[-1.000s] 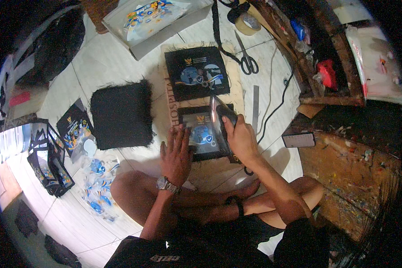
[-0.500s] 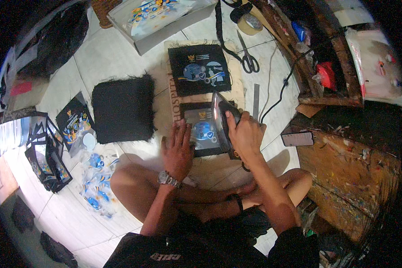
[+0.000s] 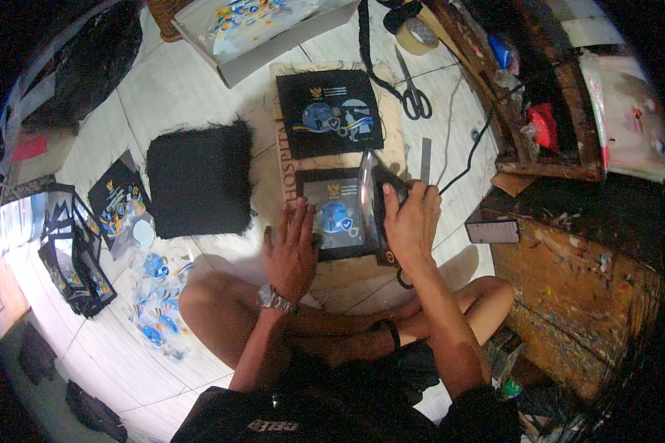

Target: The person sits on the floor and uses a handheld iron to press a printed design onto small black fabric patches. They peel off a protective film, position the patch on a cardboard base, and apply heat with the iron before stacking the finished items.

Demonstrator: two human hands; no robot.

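Two hands work near the middle of the frame. The right hand (image 3: pixel 412 225) is closed around the handle of a dark iron (image 3: pixel 377 221), which stands over the right part of a printed black cloth (image 3: pixel 340 196). The left hand (image 3: pixel 290 247) holds no object; it lies flat, fingers straight, at the left edge of this cloth. The cloth is on a cream pad (image 3: pixel 394 144) on the floor, just below another printed black cloth (image 3: pixel 332 114).

At the top of the frame, one open box (image 3: pixel 281 55) with light walls contains sheets with blue and orange prints (image 3: pixel 251 18); how many, I cannot tell. In the upper right, a wooden shelf (image 3: pixel 547 166) holds a red bundle (image 3: pixel 544 125) and, higher, a blue thing (image 3: pixel 499 50), whose kind is not clear. Beside the shelf, at its right, is a clear plastic package (image 3: pixel 632 118) with pale contents.
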